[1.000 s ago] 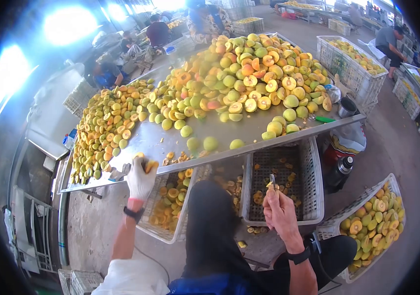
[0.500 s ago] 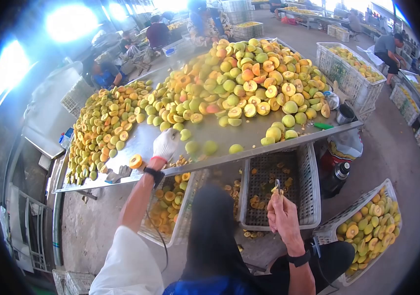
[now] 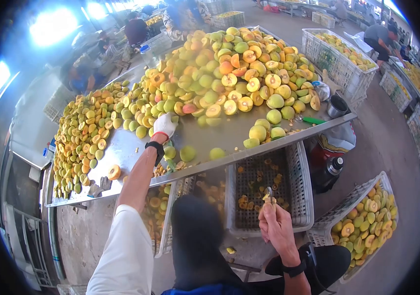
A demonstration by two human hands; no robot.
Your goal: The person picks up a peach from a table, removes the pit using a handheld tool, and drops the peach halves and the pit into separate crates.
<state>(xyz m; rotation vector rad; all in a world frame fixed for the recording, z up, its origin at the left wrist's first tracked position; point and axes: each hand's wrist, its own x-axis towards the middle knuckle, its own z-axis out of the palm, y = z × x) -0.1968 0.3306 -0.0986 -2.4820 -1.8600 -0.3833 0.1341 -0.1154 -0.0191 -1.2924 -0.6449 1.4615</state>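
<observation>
My left hand, in a white knit glove, reaches over the metal table to the near edge of a heap of yellow-green peaches. Its fingertips are at the fruit, and the back of the glove hides what they do. Several heap pieces are cut halves with the stone showing. My bare right hand is closed around a small tool with a curved metal tip, held upright above a grey crate. Yellow scraps lie in this crate.
A green-handled knife and a metal cup sit at the table's right end. Below stand a black thermos and a crate of peaches. A single cut peach lies front left. Other people work behind.
My left hand has moved forward and slightly right, up to the heap's edge. My right hand still holds the tool above the crate. The whole view has shifted a little.
</observation>
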